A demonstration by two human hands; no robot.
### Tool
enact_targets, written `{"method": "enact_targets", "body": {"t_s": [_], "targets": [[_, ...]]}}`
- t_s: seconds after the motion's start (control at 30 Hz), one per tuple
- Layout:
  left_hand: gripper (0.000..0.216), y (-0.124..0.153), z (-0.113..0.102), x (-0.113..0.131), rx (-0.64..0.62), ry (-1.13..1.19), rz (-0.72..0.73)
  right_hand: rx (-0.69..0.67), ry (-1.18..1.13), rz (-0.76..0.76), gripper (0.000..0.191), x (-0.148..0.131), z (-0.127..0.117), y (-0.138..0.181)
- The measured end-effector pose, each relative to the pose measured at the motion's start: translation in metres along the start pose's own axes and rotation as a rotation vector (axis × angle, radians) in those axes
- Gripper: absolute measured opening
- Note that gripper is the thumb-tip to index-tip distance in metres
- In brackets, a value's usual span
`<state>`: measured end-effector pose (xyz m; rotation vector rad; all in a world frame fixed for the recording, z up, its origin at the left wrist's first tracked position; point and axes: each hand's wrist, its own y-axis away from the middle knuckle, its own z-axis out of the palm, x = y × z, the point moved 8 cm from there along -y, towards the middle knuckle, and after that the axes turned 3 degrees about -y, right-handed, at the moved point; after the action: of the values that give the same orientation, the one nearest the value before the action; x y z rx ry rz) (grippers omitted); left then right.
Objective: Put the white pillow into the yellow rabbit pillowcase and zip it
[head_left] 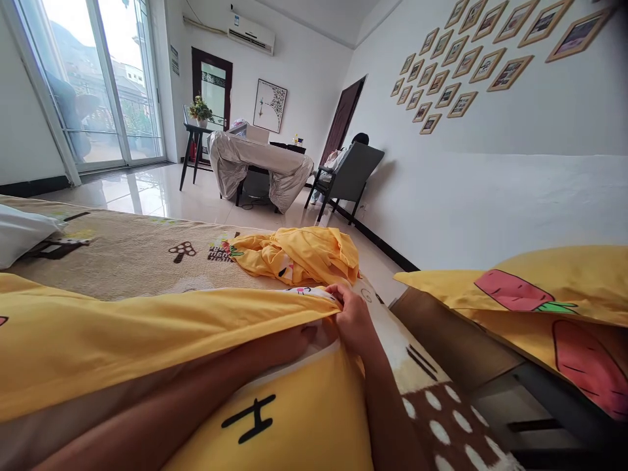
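Note:
A yellow cover [147, 327] lies across the bed in front of me, over a yellow cushion printed with a black letter [294, 418]. My left arm reaches under the cover's upper layer. My left hand [300, 341] is deep in the shadowed opening and its fingers are hidden. My right hand [350, 318] is closed on the cover's edge at the opening, fingers curled over the hem. A bit of white cloth with a pink print [307, 292] shows just beyond that edge.
A crumpled yellow cloth [299, 255] lies further out on the beige mushroom-print blanket [122, 255]. A yellow pillow with red prints [540, 294] sits at right, a white pillow [19, 232] at left. Beyond are a covered table [255, 160] and a person in a chair [353, 170].

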<state>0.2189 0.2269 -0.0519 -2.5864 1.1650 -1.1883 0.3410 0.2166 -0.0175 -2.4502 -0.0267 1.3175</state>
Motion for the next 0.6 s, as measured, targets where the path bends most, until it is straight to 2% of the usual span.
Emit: {"method": "enact_targets", "body": {"t_s": [0.07,0.1,0.17,0.23,0.3,0.37,0.5,0.6], "targets": [[0.04,0.003,-0.001,0.006,-0.04,-0.006,0.019,0.011,0.062,-0.01,0.033,-0.005,-0.002,0.002],[0.037,0.004,-0.002,0.013,-0.062,0.005,0.076,0.005,0.062,-0.011,0.033,-0.006,-0.002,0.002],[0.032,0.01,-0.006,0.033,-0.075,0.053,0.278,-0.028,0.012,-0.002,0.032,-0.009,0.001,0.002],[0.03,0.019,-0.015,0.05,-0.031,0.101,0.471,-0.066,-0.051,0.001,0.03,-0.011,0.003,0.003],[0.032,0.026,-0.02,0.058,0.005,0.111,0.557,-0.099,-0.074,-0.012,0.025,-0.014,0.004,0.004],[0.031,0.026,-0.021,0.057,0.005,0.095,0.501,-0.138,-0.088,-0.016,0.018,-0.015,0.005,0.005],[0.036,0.019,-0.021,0.036,-0.026,0.12,0.207,-0.183,-0.164,-0.017,0.015,-0.015,0.007,0.007],[0.046,0.016,-0.019,0.028,-0.001,0.162,0.146,-0.133,-0.158,-0.079,0.017,-0.017,0.005,0.005]]}}
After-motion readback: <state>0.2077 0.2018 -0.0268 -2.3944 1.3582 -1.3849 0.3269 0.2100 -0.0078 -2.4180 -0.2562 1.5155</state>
